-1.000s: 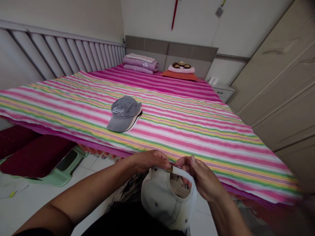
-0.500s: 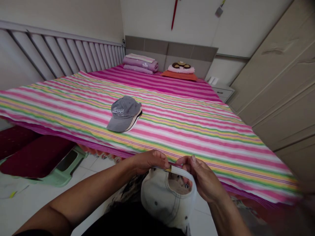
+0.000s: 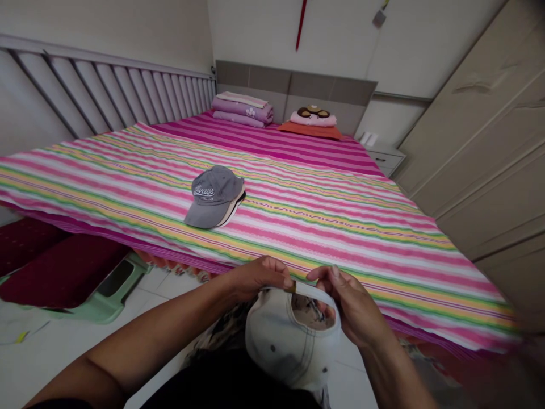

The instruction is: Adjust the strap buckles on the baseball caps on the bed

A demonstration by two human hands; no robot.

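Observation:
In front of me, my left hand (image 3: 260, 278) and my right hand (image 3: 343, 301) hold a white baseball cap (image 3: 281, 341) up by its back strap, with the cap's underside toward me. My left fingers pinch the white strap (image 3: 315, 288) next to its small brass buckle (image 3: 290, 288). My right fingers grip the strap's other end. Beyond my hands, a grey embroidered cap (image 3: 212, 196) lies on top of a small stack of caps on the striped bedsheet (image 3: 336, 244), well out of reach of both hands. The lower caps are mostly hidden.
The bed stretches ahead, with folded purple bedding (image 3: 242, 111) and a pillow (image 3: 313, 119) at the headboard. A tall beige wardrobe (image 3: 477, 142) stands along the right, a grey railing (image 3: 106, 85) along the left. A red-topped green stool (image 3: 63, 272) stands on the tiled floor, lower left.
Both hands and the white cap have risen slightly, and the strap's buckle sits a little higher. The cap's opening shows more clearly. The grey cap has not moved.

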